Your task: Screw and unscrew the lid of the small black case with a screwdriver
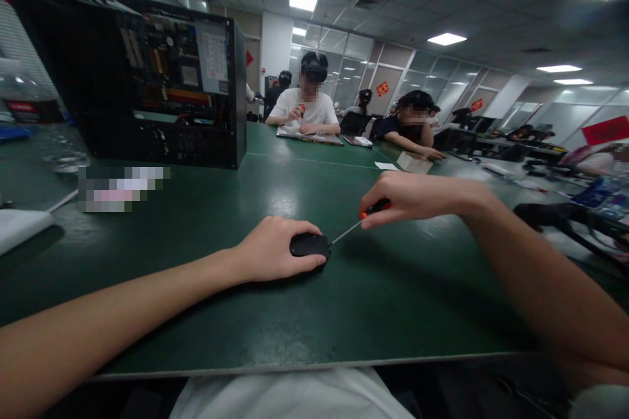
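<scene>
A black computer mouse [309, 245] lies on the green table, low in the middle of the head view. My left hand [275, 249] is closed around it, thumb and fingers gripping its sides. In my right hand [393, 196] is a screwdriver [347, 232] with an orange and black handle, mostly covered by my fingers. Its thin metal shaft slants down to the left. The tip meets the right end of the mouse, or is very close to it; exact contact is too small to tell.
An open black computer case [237, 91] stands at the back left, beside a plastic bottle [61, 144]. A white object [22, 229] with a cable sits at the left edge. Across the table [314, 334], a person [304, 108] holds an orange tool; another person [410, 121] leans near a small box [413, 162].
</scene>
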`<control>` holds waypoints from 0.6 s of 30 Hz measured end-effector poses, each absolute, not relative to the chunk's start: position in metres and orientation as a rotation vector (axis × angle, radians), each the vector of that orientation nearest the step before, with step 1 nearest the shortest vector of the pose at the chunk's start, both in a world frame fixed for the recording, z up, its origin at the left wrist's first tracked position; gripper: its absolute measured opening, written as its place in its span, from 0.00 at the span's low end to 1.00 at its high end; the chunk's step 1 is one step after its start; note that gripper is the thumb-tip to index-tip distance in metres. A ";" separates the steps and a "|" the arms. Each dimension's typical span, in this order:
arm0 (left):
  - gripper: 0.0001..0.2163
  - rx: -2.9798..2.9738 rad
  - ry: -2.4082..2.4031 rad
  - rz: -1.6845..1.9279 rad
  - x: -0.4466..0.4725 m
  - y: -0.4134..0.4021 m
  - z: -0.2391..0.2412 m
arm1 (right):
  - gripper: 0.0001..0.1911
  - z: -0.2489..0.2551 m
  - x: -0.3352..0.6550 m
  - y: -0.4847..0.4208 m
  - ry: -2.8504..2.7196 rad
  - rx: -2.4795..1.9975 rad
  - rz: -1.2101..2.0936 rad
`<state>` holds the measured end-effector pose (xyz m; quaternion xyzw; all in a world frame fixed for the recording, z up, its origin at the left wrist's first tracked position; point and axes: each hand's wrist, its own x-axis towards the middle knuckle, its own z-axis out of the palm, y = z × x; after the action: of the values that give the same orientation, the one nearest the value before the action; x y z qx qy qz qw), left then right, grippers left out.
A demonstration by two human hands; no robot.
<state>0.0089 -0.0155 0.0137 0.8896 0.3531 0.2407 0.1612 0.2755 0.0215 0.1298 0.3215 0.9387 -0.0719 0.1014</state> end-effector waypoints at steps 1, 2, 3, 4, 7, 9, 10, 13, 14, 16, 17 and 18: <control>0.18 2.541 1.008 0.691 0.009 -0.015 0.014 | 0.24 0.118 0.282 0.023 2.794 0.946 -0.177; 0.18 2.543 1.008 0.694 0.009 -0.015 0.014 | 0.26 0.105 0.288 0.024 2.829 0.938 -0.125; 0.19 2.545 1.008 0.695 0.009 -0.015 0.014 | 0.28 0.091 0.293 0.025 2.875 0.927 -0.067; 0.19 2.546 1.008 0.695 0.009 -0.015 0.014 | 0.29 0.076 0.298 0.026 2.938 0.914 -0.008; 0.19 2.550 1.018 0.690 0.009 -0.015 0.014 | 0.30 0.035 0.303 0.029 3.153 0.853 0.086; 0.20 2.554 1.020 0.688 0.008 -0.014 0.014 | 0.29 0.016 0.296 0.028 3.247 0.804 0.100; 0.20 2.556 1.022 0.690 0.008 -0.015 0.014 | 0.29 0.009 0.291 0.028 3.270 0.783 0.106; 0.20 2.551 1.021 0.705 0.009 -0.015 0.012 | 0.28 0.001 0.276 0.026 3.294 0.778 0.136; 0.20 2.548 1.017 0.711 0.009 -0.015 0.012 | 0.28 0.001 0.274 0.026 3.292 0.793 0.146; 0.20 2.540 1.001 0.713 0.008 -0.015 0.014 | 0.28 0.001 0.273 0.026 3.278 0.838 0.176; 0.20 2.534 0.983 0.711 0.007 -0.014 0.015 | 0.28 0.001 0.275 0.027 3.266 0.868 0.190; 0.20 2.527 0.953 0.703 0.004 -0.012 0.018 | 0.28 0.002 0.278 0.027 3.255 0.899 0.202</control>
<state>0.0042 -0.0123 0.0179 0.8917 0.3363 0.2479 0.1744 0.2775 0.0267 0.0015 0.2638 0.9552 0.0592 -0.1201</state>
